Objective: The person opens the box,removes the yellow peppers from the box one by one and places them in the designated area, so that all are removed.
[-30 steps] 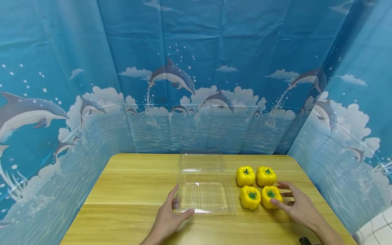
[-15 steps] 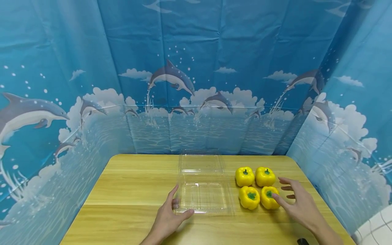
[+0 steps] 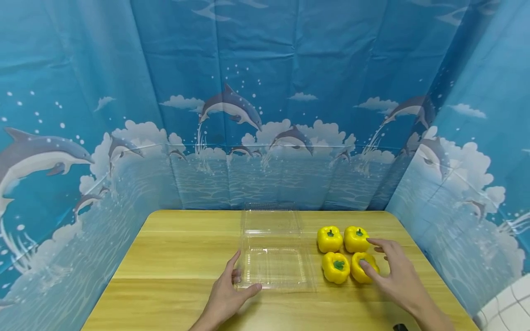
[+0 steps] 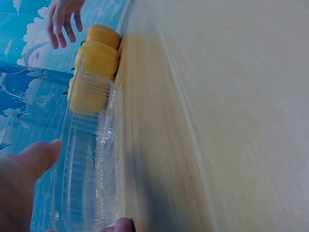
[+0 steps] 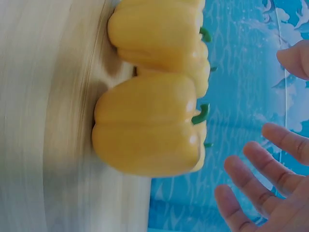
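My left hand is at the near left corner of a clear plastic clamshell container, which lies with its lid folded back. In the left wrist view the thumb stands apart from the container's rim. My right hand hovers with fingers spread and nothing in its grasp. Its thumb overlaps the near right yellow bell pepper in the head view, and its index finger reaches toward the far right pepper. In the right wrist view, a gap separates the fingers from the peppers.
Two more yellow bell peppers, one near and one far, stand left of that pair, between it and the container. All rest on a wooden table. A dolphin-print curtain hangs behind. A small black object shows at the bottom edge.
The right hand has drawn away from around the near right pepper and moved left, over the right-hand pair. The left hand and container stay put. The head view has shifted slightly.
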`<move>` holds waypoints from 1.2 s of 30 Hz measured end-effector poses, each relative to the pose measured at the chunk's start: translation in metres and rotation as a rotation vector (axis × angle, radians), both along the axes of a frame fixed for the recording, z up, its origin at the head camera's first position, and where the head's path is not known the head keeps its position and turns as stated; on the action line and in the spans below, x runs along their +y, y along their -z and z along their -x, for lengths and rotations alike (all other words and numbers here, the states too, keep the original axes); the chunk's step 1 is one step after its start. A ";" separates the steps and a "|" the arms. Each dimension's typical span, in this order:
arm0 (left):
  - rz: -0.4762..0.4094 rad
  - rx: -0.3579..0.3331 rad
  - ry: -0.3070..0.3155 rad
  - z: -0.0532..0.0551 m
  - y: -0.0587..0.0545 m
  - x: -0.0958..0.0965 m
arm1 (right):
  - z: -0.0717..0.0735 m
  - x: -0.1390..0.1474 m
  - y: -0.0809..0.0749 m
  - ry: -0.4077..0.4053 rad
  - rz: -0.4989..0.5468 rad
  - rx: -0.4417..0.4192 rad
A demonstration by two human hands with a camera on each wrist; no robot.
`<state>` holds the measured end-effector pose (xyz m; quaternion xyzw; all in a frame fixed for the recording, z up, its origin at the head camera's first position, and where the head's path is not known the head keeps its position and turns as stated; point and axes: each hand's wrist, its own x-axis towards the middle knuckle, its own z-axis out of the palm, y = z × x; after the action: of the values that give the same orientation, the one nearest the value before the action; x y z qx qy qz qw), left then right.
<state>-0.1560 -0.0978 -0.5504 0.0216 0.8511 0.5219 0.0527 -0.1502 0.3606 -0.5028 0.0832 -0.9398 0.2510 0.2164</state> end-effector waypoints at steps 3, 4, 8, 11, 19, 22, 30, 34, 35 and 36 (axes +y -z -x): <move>0.001 0.003 -0.001 0.000 -0.001 -0.001 | 0.000 -0.008 -0.001 -0.012 -0.002 0.015; 0.002 0.005 -0.001 0.000 -0.001 -0.001 | -0.001 -0.011 -0.002 -0.018 0.000 0.018; 0.000 0.008 0.001 0.000 -0.001 -0.002 | -0.001 -0.020 -0.004 -0.034 -0.006 0.030; 0.000 0.009 0.006 0.000 -0.001 -0.002 | -0.002 -0.027 -0.005 -0.041 -0.022 0.044; -0.007 0.009 0.016 -0.001 -0.001 -0.003 | -0.004 -0.042 -0.005 -0.079 -0.042 0.093; -0.010 0.002 0.018 -0.001 -0.001 -0.004 | -0.004 -0.046 -0.004 -0.101 -0.042 0.123; -0.011 -0.001 0.007 -0.001 -0.001 -0.008 | -0.005 -0.059 0.001 -0.123 -0.056 0.119; -0.006 0.014 -0.012 -0.001 -0.004 -0.012 | -0.005 -0.065 0.001 -0.129 -0.067 0.086; -0.001 0.021 -0.019 -0.001 -0.005 -0.013 | -0.005 -0.066 0.002 -0.131 -0.067 0.080; 0.006 0.030 -0.025 0.000 -0.006 -0.014 | -0.005 -0.067 0.002 -0.135 -0.066 0.077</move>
<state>-0.1556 -0.1122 -0.5446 0.0184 0.8537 0.5194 0.0336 -0.1453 0.2932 -0.5043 0.1631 -0.9309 0.2304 0.2319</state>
